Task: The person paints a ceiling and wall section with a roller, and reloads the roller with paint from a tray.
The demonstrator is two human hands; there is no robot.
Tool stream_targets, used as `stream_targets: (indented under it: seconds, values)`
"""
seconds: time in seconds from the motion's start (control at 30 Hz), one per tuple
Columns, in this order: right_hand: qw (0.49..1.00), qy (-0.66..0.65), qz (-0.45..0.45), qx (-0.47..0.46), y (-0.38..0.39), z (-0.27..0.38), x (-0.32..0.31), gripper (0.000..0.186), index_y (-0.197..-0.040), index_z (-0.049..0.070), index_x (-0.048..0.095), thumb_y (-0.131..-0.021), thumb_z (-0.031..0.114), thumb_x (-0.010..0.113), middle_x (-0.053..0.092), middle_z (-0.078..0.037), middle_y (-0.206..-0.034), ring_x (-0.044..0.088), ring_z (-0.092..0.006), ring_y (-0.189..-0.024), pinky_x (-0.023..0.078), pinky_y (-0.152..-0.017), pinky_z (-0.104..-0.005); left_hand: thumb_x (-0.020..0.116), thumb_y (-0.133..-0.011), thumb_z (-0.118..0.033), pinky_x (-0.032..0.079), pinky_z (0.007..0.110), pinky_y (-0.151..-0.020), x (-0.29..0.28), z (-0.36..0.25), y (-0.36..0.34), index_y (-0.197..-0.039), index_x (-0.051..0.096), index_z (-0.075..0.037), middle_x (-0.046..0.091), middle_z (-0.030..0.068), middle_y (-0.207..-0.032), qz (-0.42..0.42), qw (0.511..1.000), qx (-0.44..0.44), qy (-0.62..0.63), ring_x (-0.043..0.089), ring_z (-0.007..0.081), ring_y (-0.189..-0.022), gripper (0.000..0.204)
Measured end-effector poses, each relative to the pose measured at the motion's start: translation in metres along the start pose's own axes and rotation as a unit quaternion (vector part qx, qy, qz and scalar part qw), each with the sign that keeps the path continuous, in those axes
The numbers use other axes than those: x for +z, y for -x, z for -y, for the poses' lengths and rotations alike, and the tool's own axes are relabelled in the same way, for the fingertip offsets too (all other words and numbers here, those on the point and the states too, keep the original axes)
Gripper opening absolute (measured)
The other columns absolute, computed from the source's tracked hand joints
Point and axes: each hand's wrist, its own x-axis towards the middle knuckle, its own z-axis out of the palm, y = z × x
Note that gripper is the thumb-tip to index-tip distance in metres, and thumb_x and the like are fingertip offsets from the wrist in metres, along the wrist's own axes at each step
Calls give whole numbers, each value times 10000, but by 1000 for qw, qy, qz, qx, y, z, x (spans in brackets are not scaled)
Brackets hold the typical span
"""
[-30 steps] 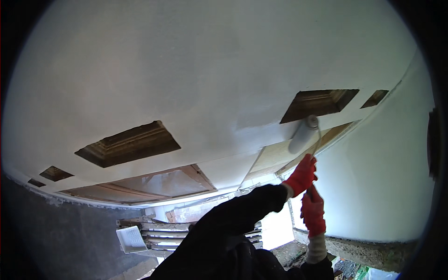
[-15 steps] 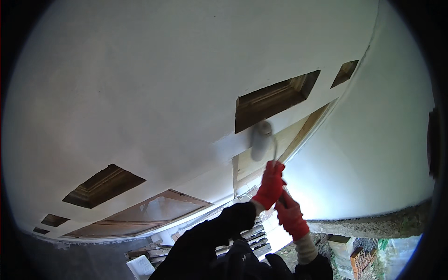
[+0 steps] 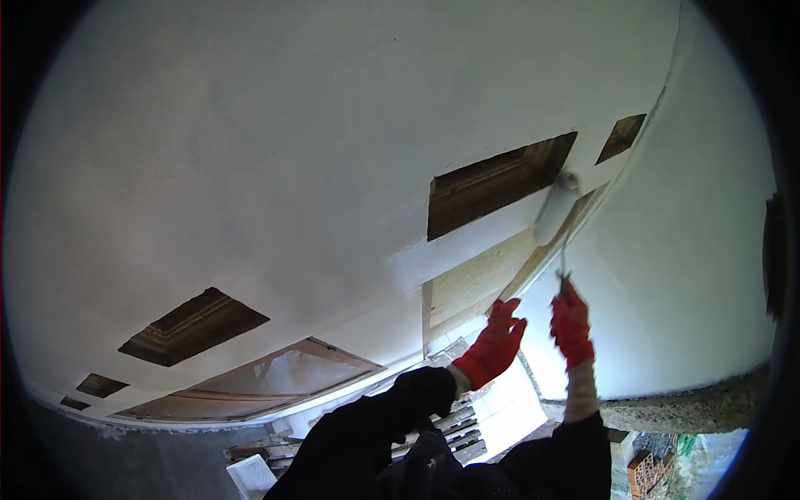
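Note:
In a red glove, my right hand (image 3: 572,327) is closed round the dark handle of a paint roller (image 3: 557,210). The roller's pale cylinder is up against the white ceiling (image 3: 275,167), between a dark rectangular opening (image 3: 500,183) and a wood-edged panel (image 3: 479,279), slightly blurred. My left hand (image 3: 492,346), gloved in red too, is held in the air to the left of the right hand. Its fingers are apart and nothing is in them.
On the left, more recessed openings (image 3: 193,327) and a wood-framed panel (image 3: 275,379) break the white surface. A curved white wall (image 3: 683,267) rises on the right. Down below are wooden slats (image 3: 458,433), a white tray (image 3: 250,477) and orange hollow bricks (image 3: 646,473).
The roller has moved right and up along the strip beside the opening. My left hand has let go of its handle and opened; my right hand has moved right and up, holding it alone.

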Motion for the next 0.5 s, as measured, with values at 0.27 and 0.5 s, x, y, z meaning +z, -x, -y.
stream_targets:
  seconds: [0.27, 0.5]
  values:
    - [997, -17, 51, 56, 47, -2, 25, 407, -1267, 91, 514, -860, 89, 502, 471, 20, -579, 406, -70, -382, 373, -332, -245, 533, -890, -113, 378, 380, -950, -38, -6, 24, -1234, 400, -17, 475, 207, -1168, 15, 998, -52, 13, 469, 338, -1121, 381]
    - [998, -41, -49, -9, -58, 16, -27, 226, -1075, 48, 554, -872, 110, 475, 421, 15, -550, 386, -85, -376, 334, -309, -257, 543, -885, -108, 350, 403, -999, -49, -8, 28, -1215, 411, -13, 491, 229, -1157, 28, 996, -70, 54, 454, 377, -1146, 369]
